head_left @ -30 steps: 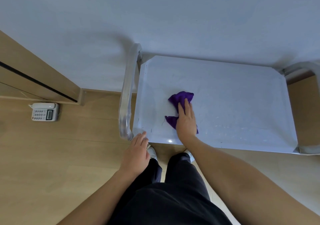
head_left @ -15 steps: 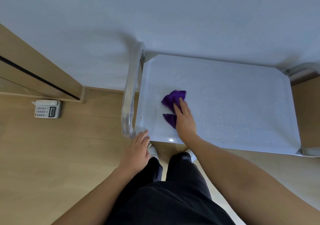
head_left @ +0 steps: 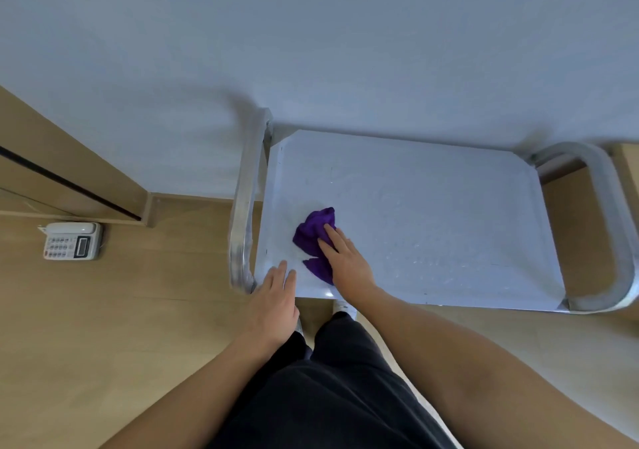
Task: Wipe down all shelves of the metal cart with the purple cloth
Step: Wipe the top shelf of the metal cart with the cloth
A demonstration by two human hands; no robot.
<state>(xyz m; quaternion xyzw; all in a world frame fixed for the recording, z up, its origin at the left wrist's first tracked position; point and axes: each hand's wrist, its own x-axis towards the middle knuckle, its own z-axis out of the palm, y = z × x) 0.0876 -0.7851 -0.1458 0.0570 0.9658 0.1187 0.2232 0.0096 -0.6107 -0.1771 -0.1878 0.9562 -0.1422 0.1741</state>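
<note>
The metal cart's top shelf [head_left: 432, 213] lies flat below me, against a pale wall, with a tubular handle at its left end [head_left: 246, 206] and another at its right end [head_left: 608, 227]. A crumpled purple cloth [head_left: 313, 232] rests on the shelf near its front left corner. My right hand [head_left: 345, 262] presses flat on the cloth's right part, fingers pointing away from me. My left hand [head_left: 273, 303] is at the shelf's front left corner, fingers spread, fingertips on the edge, holding nothing. Lower shelves are hidden beneath the top one.
A white desk phone [head_left: 72, 241] sits on the wooden floor to the left, beside a wooden door frame [head_left: 69, 179]. My dark trousers [head_left: 328, 386] and shoes are right at the cart's front edge. The wall stands directly behind the cart.
My right hand has slid the cloth leftward and toward the front left corner of the shelf. My left hand has moved up from beside the cart onto the shelf's front left edge.
</note>
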